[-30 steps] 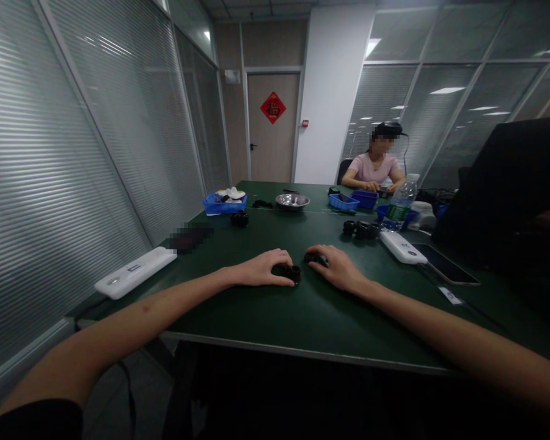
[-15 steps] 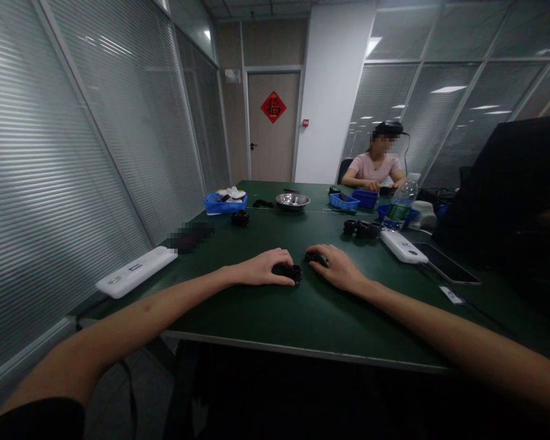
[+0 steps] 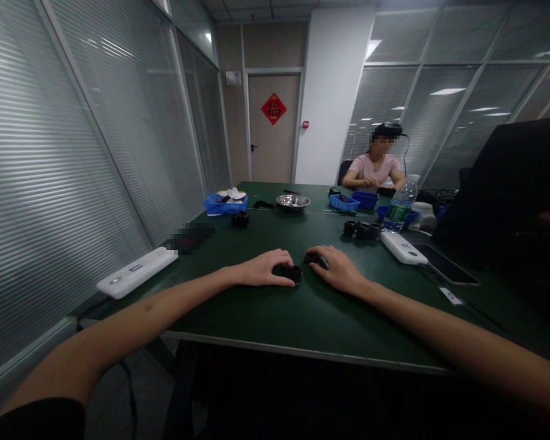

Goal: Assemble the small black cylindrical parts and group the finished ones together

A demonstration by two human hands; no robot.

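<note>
My left hand (image 3: 266, 269) rests on the green table with its thumb and fingers curled round a small black round part (image 3: 296, 274) that has an opening on top. Just to the right, my right hand (image 3: 338, 269) is closed over another small black part (image 3: 318, 261), its fingers on the far side and its thumb on the near side. The palm partly covers this piece, and its exact kind cannot be made out. A narrow gap separates the two hands.
Black round parts (image 3: 361, 230) stand beyond my right hand, near a water bottle (image 3: 399, 206), a white power bank (image 3: 402, 248) and a phone (image 3: 447, 264). A metal bowl (image 3: 293, 208) and blue trays (image 3: 225, 205) lie farther back. A co-worker (image 3: 374, 168) sits across the table.
Both hands keep nearly the same place and grip. My right thumb has shifted slightly, showing more of the black part. The co-worker's hand has moved a little.
</note>
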